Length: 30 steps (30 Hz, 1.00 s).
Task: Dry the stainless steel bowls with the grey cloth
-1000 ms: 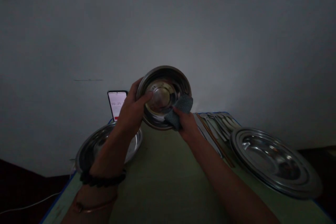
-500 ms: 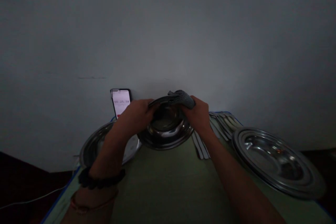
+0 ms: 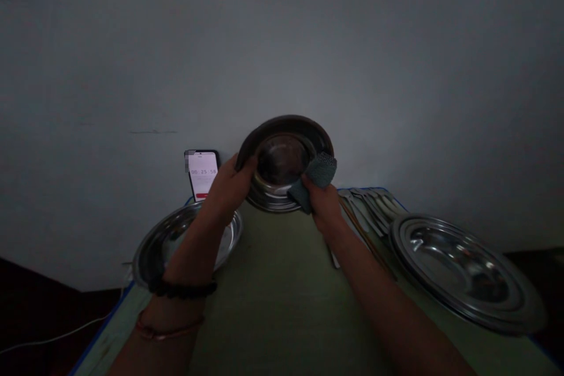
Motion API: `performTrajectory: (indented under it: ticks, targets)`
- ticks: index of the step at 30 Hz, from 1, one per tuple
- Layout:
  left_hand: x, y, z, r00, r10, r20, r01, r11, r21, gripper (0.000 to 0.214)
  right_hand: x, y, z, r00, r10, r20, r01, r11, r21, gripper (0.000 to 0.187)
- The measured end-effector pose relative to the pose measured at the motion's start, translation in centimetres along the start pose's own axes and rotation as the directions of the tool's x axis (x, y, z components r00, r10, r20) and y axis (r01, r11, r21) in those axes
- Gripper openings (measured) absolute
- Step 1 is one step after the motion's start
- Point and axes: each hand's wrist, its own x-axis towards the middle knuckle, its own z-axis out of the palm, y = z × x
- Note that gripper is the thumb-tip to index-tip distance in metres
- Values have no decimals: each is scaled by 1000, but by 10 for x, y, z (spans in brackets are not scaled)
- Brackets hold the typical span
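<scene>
A round steel plate is tilted up on edge above the far side of the table, its hollow facing me. My left hand grips its left rim, fingers curled over the edge. My right hand is closed on a grey-green cloth pressed against the plate's lower right rim. A dark bead bracelet and a thin band sit on my left wrist.
A green table with a blue edge stands against a grey wall. A steel plate lies at the left, a larger one at the right. Several spoons and sticks lie between. A lit phone leans on the wall.
The plate was lowered flat near the table half a second ago with both hands on its far rim. Now it is tipped upright again, cloth at its lower right.
</scene>
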Motion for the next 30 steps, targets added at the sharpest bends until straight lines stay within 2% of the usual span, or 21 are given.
performTrajectory:
  ticks: [3, 6, 9, 11, 13, 15, 19, 22, 24, 27, 30]
  targets:
    - [0, 4, -4, 998, -19, 63, 16, 999, 41, 37, 9, -14, -15, 992, -123, 37, 129, 956, -265, 29]
    - [-2, 16, -11, 998, 37, 54, -41, 996, 82, 32, 13, -29, -26, 950, -272, 156, 313, 833, -455, 27]
    - [-5, 24, -12, 978, 101, 180, -104, 995, 5, 31, 11, -41, -30, 897, -350, 270, 441, 736, -513, 24]
    - [-7, 25, -10, 964, 90, 252, -65, 993, -103, 28, 9, -46, -31, 885, -373, 279, 466, 713, -525, 25]
    - [-7, 24, -7, 974, 57, 219, -3, 971, -240, 26, 6, -48, -29, 896, -382, 228, 443, 731, -519, 32]
    - [-7, 23, -3, 992, -5, 127, 52, 929, -368, 27, 5, -46, -25, 924, -358, 131, 377, 803, -463, 39]
    - [-8, 23, 9, 993, -103, -56, 57, 843, -536, 32, 1, -33, -12, 978, -205, -38, 199, 972, -126, 42]
    - [-13, 22, 26, 975, -110, -195, -26, 810, -586, 36, -6, -20, 1, 1000, -16, -16, 18, 990, 138, 37]
    - [-17, 20, 37, 955, -149, -256, -46, 779, -626, 39, -10, -13, 7, 993, 109, 36, -115, 968, 222, 35]
    - [-17, 19, 43, 943, -240, -230, 24, 739, -673, 42, -11, -8, 8, 979, 174, 103, -192, 961, 198, 33]
    - [-12, 22, 31, 968, -231, -95, 112, 743, -660, 36, -1, -10, -1, 985, 99, 138, -108, 993, 55, 33]
